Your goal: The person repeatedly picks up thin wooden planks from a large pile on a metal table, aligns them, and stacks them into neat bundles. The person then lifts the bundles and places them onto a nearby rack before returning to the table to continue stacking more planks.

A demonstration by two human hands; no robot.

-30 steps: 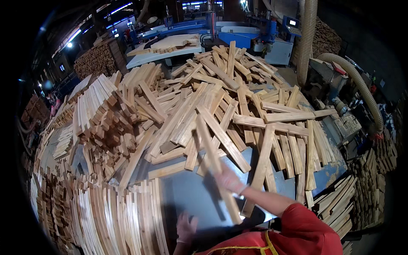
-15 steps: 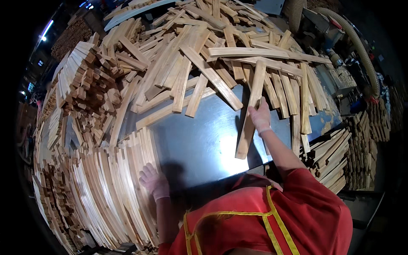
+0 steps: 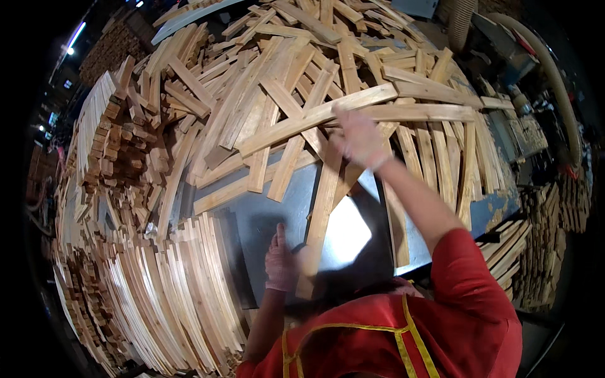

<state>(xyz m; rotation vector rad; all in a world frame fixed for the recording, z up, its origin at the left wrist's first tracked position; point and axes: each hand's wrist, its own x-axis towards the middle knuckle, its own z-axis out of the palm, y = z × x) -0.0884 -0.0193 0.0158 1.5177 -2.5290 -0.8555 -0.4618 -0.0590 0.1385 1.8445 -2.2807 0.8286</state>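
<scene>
My left hand [image 3: 282, 261], in a pale glove, is open over the dark metal tabletop [image 3: 252, 220], thumb up. It is beside the lower end of a slanting wooden plank [image 3: 319, 217]. Closed at that plank's upper end is my gloved right hand [image 3: 364, 142], slightly blurred; its grip is partly hidden. Just beyond its fingers, another long plank [image 3: 283, 129] lies crosswise over the loose heap. To the left of my left hand stands a tight row of planks on edge [image 3: 195, 277].
A large heap of loose planks [image 3: 265, 69] covers the far side of the table. Stacked wood [image 3: 116, 135] rises at the left. More planks [image 3: 539, 246] are piled at the right, below a ribbed hose [image 3: 561, 82] and machinery.
My right hand has moved up and left, and the slanting plank has shifted left and nearer. My left hand has come off the row toward it. A long plank now lies tilted across the heap.
</scene>
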